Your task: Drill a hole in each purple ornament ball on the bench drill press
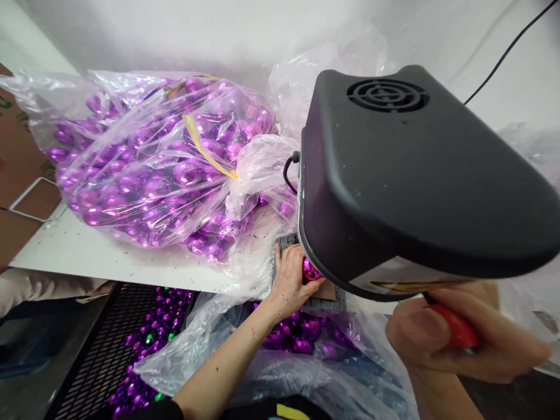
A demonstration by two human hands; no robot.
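Note:
Under the front of a black machine housing (420, 175), my left hand (291, 277) has its fingers closed round a shiny magenta ball (310, 269). The ball rests on or just over a dark grey base plate (336, 297), and a brown block (324, 290) shows beside it. My right hand (455, 335), a little smeared by motion, wraps round a red handle (460, 326) below the housing. Whatever sits above the ball is hidden by the housing.
A tied clear bag (153, 181) full of purple balls lies on the white table (118, 256). An open plastic bag (210, 350) with purple balls lies before me. A black crate (87, 350) holds small purple and green balls. Cardboard boxes (21, 151) stand left.

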